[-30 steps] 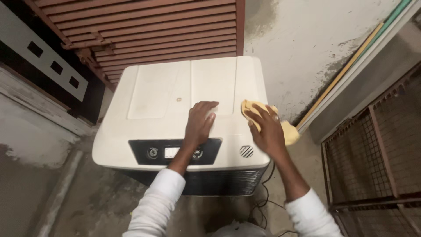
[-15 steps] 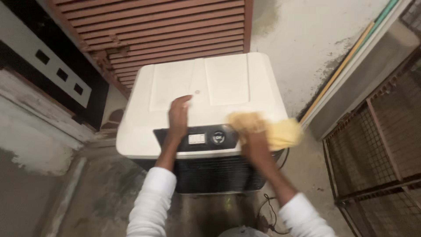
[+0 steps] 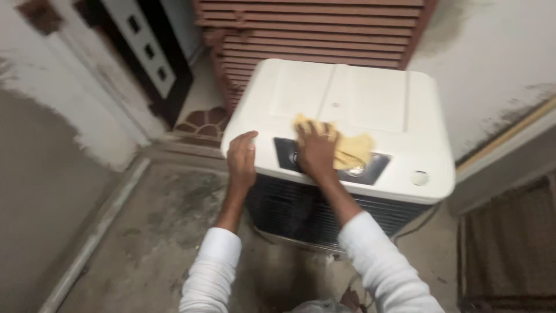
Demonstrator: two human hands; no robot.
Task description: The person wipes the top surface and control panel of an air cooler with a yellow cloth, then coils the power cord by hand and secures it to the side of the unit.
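Two bare hands work at a white air cooler [image 3: 347, 110] standing on a concrete floor [image 3: 156, 232] before a slatted shutter [image 3: 313, 29]. The left hand [image 3: 241, 159] curls over the cooler's front left corner, fingers clasping the edge. The right hand [image 3: 315, 150] lies flat, fingers spread, pressing a yellow cloth [image 3: 347, 148] onto the dark control panel [image 3: 370, 168] at the front of the lid. Wiping appears to be under way at the panel; how much of the lid is already clean cannot be judged, as no dirt or streaks show on the blurred surface. Most of the panel is covered by hand and cloth, and the cooler's base is hidden behind the sleeves.
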